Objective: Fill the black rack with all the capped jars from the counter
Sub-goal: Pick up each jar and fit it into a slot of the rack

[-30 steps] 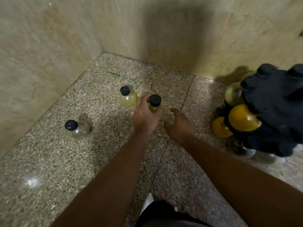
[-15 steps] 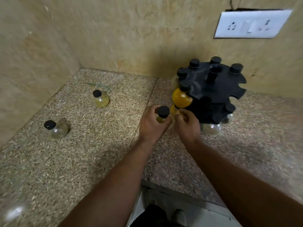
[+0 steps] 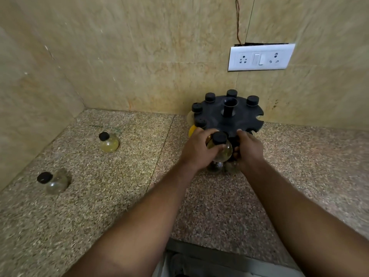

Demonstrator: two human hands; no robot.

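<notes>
Head view, looking down at the granite table (image 3: pixel 119 196) in a wall corner. I see the left hand (image 3: pixel 196 151) wrapped closed around a round glass jar (image 3: pixel 220 149) with a black cap, fingers curled on its left side, the jar held upright at the near edge of the black rack (image 3: pixel 242 118). The right hand (image 3: pixel 250 150) is on the other side, fingers bent in against the jar's right flank and the rack's lower part; I cannot tell whether this grip clamps the jar or only steadies the rack.

The rack stands against the back wall, toward the table's back right. Its top disc has notched slots around the rim; five capped jars hang along the far and left side, the slots on the right side are open. A yellow-filled jar (image 3: pixel 192 130) shows at the rack's left, partly hidden by the left hand. More glass shows under the hands, blurred.

Two jars stand loose on the table: a yellowish jar (image 3: pixel 108 142) left of centre, and a clear jar (image 3: pixel 54 181) near the left wall, well apart from the rack.

White socket plate (image 3: pixel 260 57) on the back wall above the rack.
</notes>
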